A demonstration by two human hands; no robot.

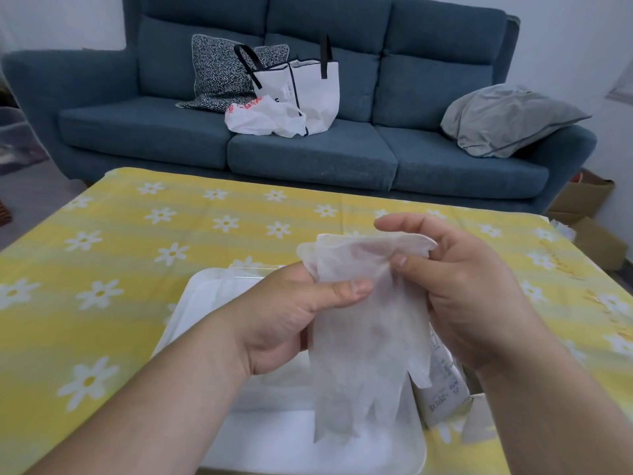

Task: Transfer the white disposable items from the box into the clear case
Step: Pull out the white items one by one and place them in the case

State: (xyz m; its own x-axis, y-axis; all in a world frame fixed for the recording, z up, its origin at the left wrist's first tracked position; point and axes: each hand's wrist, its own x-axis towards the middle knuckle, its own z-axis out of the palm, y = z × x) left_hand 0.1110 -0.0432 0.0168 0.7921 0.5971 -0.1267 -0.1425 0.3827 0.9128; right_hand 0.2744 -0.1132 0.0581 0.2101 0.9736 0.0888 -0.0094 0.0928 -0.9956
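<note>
A table under a yellow tablecloth point(144, 234) printed with white daisies fills the foreground. Behind it stands a blue-green sofa point(308, 159). On its seat are a black-and-white patterned cushion point(219, 73), a white tote bag point(315, 90) with black handles, a crumpled white plastic bag point(263, 120) and, at the right end, a grey pillow point(507, 121). Cardboard cartons point(589, 214) sit on the floor to the right of the table.

Both hands hold one white disposable glove point(366, 337) in the air above the clear case point(274, 440), which lies on the cloth nearest the camera. The glove is thin and half see-through (skin shows faintly through it). Its cuff is up and its fingers hang down over the case. The left hand point(287, 313) pinches it just below the cuff, thumb on top. The right hand point(472, 296) pinches the cuff's right edge with its thumb, the other fingers loosely curled behind.

The box point(442, 399) stands just right of the case, mostly hidden by the right forearm. Its side carries small dark print, too blurred to read. The red lettering on the plastic bag and the small tag on the tote are also unreadable.
</note>
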